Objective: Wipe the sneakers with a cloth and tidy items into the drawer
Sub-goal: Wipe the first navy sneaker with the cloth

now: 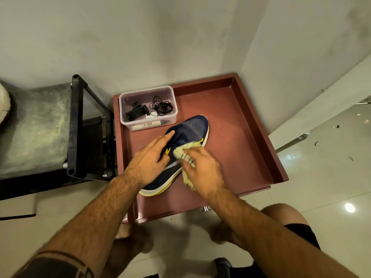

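Wiping underway, judging mid-task: left hand (pixel 149 157) pressing flat, fingers straight, on sneaker (pixel 188 135) at frame centre in drawer (pixel 241 121); right hand (pixel 202 167) clutching cloth (pixel 185 149) vs shoe side. Only one sneaker showing; tidying prob. pending.

One navy sneaker (pixel 186 137) lies in one open reddish drawer (pixel 251 117). One yellowish cloth (pixel 180 152) rests against it. One clear plastic container (pixel 147 106) sits in the drawer's far-left corner, holding one tangled black cord (pixel 161 107), one black gadget (pixel 137 112) and one white tube (pixel 147 125). Two hands, left hand (pixel 149 157) and right hand (pixel 202 170), are on the shoe.
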